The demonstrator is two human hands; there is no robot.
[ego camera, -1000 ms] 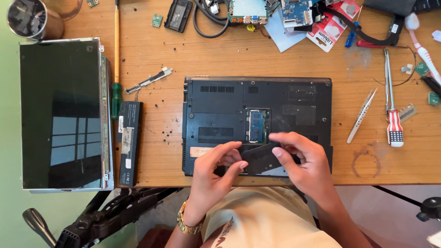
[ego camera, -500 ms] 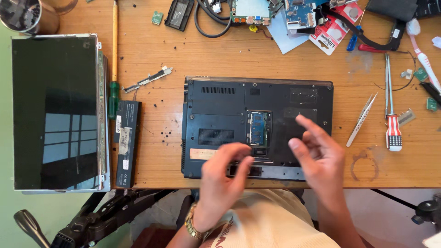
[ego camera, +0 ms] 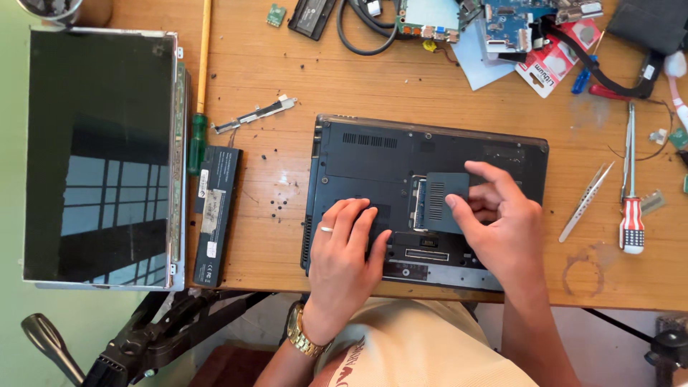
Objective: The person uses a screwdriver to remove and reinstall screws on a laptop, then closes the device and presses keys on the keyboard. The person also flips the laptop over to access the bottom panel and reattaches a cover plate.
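Laptop base [ego camera: 373, 154]: matt black plastic, dusty, under the fingers [ego camera: 358, 218]. Small cover panel [ego camera: 444, 201]: matt dark plastic, ribbed vents, held between the right fingers. Desk [ego camera: 287, 64]: bare wood, scuffed, ring-stained. Screen panel [ego camera: 100, 143], far left of the fingers: glossy glass, metal-edged. Tweezers [ego camera: 586, 201], right of the fingers: bright metal.

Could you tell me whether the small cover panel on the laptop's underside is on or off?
Off: the right hand holds the small cover panel over its bay in the laptop base.
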